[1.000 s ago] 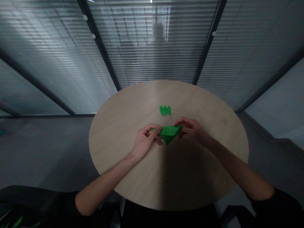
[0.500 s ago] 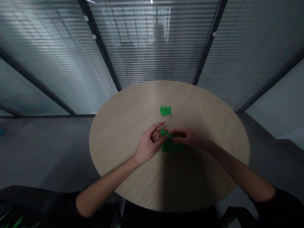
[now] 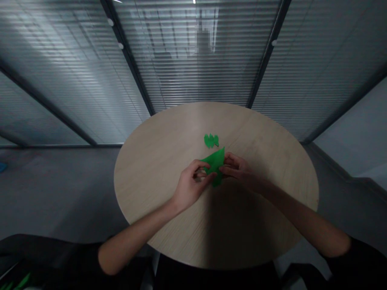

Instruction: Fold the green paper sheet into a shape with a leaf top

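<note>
A green sheet [image 3: 215,161], thin like paper, is held up between my two hands over the round table. My left hand [image 3: 191,183] grips its left side, with the thumb across the front near the lower part. On the right edge, my right hand [image 3: 238,169] pinches the sheet between thumb and fingers. One corner of the sheet points up toward the far side, and a narrower part hangs down between the hands. Beyond it a small green piece with a jagged outline [image 3: 211,140] lies flat on the table.
The round wooden table [image 3: 151,161] stands in front of me. Behind it are glass panels with blinds [image 3: 199,80] and dark frames. Green pieces [image 3: 22,281] show at the bottom left corner, and a blue item [image 3: 2,167] lies on the floor at far left.
The green sheet has been turned and raised, so a corner now points up where it earlier spread toward the lower right. My right hand has shifted slightly with it.
</note>
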A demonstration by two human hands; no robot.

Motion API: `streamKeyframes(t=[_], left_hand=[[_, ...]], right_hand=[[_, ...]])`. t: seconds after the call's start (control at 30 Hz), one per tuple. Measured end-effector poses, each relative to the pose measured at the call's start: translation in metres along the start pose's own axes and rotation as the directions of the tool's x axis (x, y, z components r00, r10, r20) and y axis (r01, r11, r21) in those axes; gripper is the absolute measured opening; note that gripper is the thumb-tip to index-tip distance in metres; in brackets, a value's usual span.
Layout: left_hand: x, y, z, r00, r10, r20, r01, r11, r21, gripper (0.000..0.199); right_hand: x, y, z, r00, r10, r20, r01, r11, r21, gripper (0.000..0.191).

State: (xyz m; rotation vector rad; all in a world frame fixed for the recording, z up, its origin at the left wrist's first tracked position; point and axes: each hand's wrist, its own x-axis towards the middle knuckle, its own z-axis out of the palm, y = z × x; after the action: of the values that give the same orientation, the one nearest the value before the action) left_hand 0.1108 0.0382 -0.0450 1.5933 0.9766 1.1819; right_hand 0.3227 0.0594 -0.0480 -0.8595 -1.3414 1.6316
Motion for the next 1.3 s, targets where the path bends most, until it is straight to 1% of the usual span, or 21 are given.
streamKeyframes(t=[0.07, 0.1, 0.17, 0.2, 0.23, 0.27, 0.33, 0.37, 0.4, 0.47, 0.53, 0.6, 0.67, 0.7, 0.77, 0.87, 0.93, 1.03, 1.13, 1.3], left_hand=[[0.002, -0.001, -0.001, 0.998, 0.046, -0.032, -0.044, 0.998, 0.055, 0.017], [0.002, -0.001, -0.002, 0.996, 0.075, -0.048, -0.070, 0.993, 0.096, 0.014], [0.003, -0.003, -0.003, 0.990, 0.122, -0.065, -0.110, 0.980, 0.166, 0.013], [0.003, -0.004, -0.004, 0.989, 0.132, -0.064, -0.118, 0.975, 0.188, 0.013], [0.003, -0.005, -0.004, 0.989, 0.137, -0.059, -0.123, 0.972, 0.199, 0.014], [0.003, -0.006, -0.004, 0.989, 0.136, -0.052, -0.123, 0.972, 0.201, 0.015], [0.003, -0.006, -0.004, 0.992, 0.124, -0.034, -0.115, 0.974, 0.193, 0.017], [0.004, -0.005, -0.005, 0.993, 0.119, -0.026, -0.112, 0.976, 0.189, 0.018], [0.004, -0.004, -0.005, 0.993, 0.120, -0.018, -0.114, 0.976, 0.186, 0.018], [0.004, 0.001, -0.006, 0.992, 0.129, -0.004, -0.126, 0.975, 0.184, 0.020], [0.005, 0.005, -0.007, 0.993, 0.119, 0.007, -0.118, 0.979, 0.167, 0.028], [0.006, 0.006, -0.007, 0.998, 0.053, 0.018, -0.055, 0.991, 0.123, 0.041], [0.007, 0.005, -0.007, 0.999, -0.031, 0.028, 0.030, 0.997, 0.066, 0.049], [0.007, 0.004, -0.006, 0.997, -0.066, 0.032, 0.065, 0.998, 0.027, 0.049], [0.008, 0.002, -0.004, 0.991, -0.123, 0.047, 0.126, 0.989, -0.081, 0.040], [0.008, 0.000, -0.003, 0.977, -0.194, 0.089, 0.210, 0.952, -0.222, 0.029], [0.009, 0.000, -0.004, 0.974, -0.207, 0.090, 0.222, 0.950, -0.219, 0.025], [0.009, 0.000, -0.006, 0.980, -0.189, 0.066, 0.197, 0.968, -0.158, 0.023], [0.010, -0.001, -0.007, 0.986, -0.158, 0.043, 0.162, 0.983, -0.091, 0.022], [0.008, 0.001, -0.008, 0.991, -0.127, 0.038, 0.127, 0.992, -0.010, 0.015]], right_hand=[[0.000, 0.001, 0.001, 1.000, -0.010, 0.016, 0.010, 1.000, -0.007, 0.046], [0.000, 0.001, 0.001, 0.999, -0.034, 0.017, 0.034, 0.999, -0.018, 0.054], [0.000, 0.002, 0.000, 0.992, -0.123, -0.008, 0.122, 0.990, -0.064, 0.074], [0.000, 0.002, -0.001, 0.984, -0.175, -0.033, 0.171, 0.980, -0.105, 0.080], [0.000, 0.002, -0.003, 0.976, -0.214, -0.047, 0.204, 0.967, -0.153, 0.078], [0.000, 0.002, -0.005, 0.970, -0.239, -0.047, 0.225, 0.953, -0.202, 0.069], [0.000, 0.001, -0.008, 0.963, -0.268, -0.024, 0.250, 0.923, -0.293, 0.041], [0.001, 0.001, -0.009, 0.962, -0.272, -0.009, 0.254, 0.910, -0.327, 0.030], [0.001, 0.001, -0.010, 0.963, -0.269, 0.001, 0.253, 0.902, -0.349, 0.024], [0.002, 0.001, -0.012, 0.970, -0.244, -0.004, 0.227, 0.910, -0.347, 0.024], [0.003, 0.000, -0.012, 0.980, -0.195, -0.042, 0.173, 0.936, -0.305, 0.029], [0.003, 0.000, -0.012, 0.982, -0.161, -0.096, 0.131, 0.955, -0.264, 0.033], [0.003, 0.000, -0.012, 0.979, -0.149, -0.136, 0.113, 0.963, -0.244, 0.036], [0.003, 0.000, -0.012, 0.978, -0.150, -0.146, 0.113, 0.965, -0.239, 0.037], [0.003, 0.000, -0.012, 0.976, -0.156, -0.150, 0.119, 0.966, -0.230, 0.038], [0.003, -0.001, -0.012, 0.981, -0.152, -0.118, 0.124, 0.967, -0.221, 0.036], [0.002, -0.002, -0.012, 0.986, -0.152, -0.065, 0.133, 0.961, -0.241, 0.034], [0.001, -0.005, -0.012, 0.983, -0.186, -0.001, 0.176, 0.936, -0.305, 0.027], [0.000, -0.008, -0.012, 0.976, -0.219, 0.001, 0.205, 0.911, -0.357, 0.025], [0.000, -0.011, -0.013, 0.973, -0.231, -0.006, 0.203, 0.869, -0.452, 0.031]])
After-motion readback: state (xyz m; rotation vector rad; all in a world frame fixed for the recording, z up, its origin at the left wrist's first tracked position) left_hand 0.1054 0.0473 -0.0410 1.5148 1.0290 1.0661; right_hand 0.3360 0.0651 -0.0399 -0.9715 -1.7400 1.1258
